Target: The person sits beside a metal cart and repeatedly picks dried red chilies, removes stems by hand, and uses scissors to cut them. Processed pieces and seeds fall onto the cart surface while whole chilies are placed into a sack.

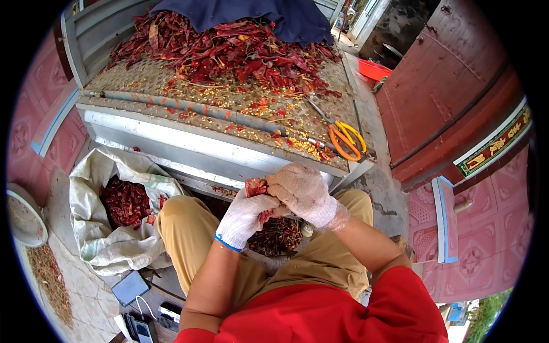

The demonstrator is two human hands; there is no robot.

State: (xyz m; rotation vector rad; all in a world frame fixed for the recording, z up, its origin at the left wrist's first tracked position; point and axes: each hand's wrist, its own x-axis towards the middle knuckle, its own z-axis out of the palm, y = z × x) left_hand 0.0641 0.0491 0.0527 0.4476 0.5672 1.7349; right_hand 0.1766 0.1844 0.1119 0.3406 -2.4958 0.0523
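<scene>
Over my lap, my left hand (247, 218), in a white knit glove with a blue cuff, grips a dried red chili pepper (256, 187). Its red flesh shows above and below the fingers. My right hand (301, 193), in a stained, brownish glove, is curled against the left fingers at the pepper; its fingertips are mostly hidden. Below both hands, stems and debris (279, 237) lie between my knees. By my left knee stands an open white woven sack (92, 206) holding red chili pieces (125, 203).
Ahead, a metal cart bed (128, 83) carries heaped dried chilies (240, 55), scattered seeds and a dark blue cloth (240, 13). Scissors (339, 128) with orange and yellow handles lie at its right corner. A phone (130, 287) rests lower left, near a basin (26, 216).
</scene>
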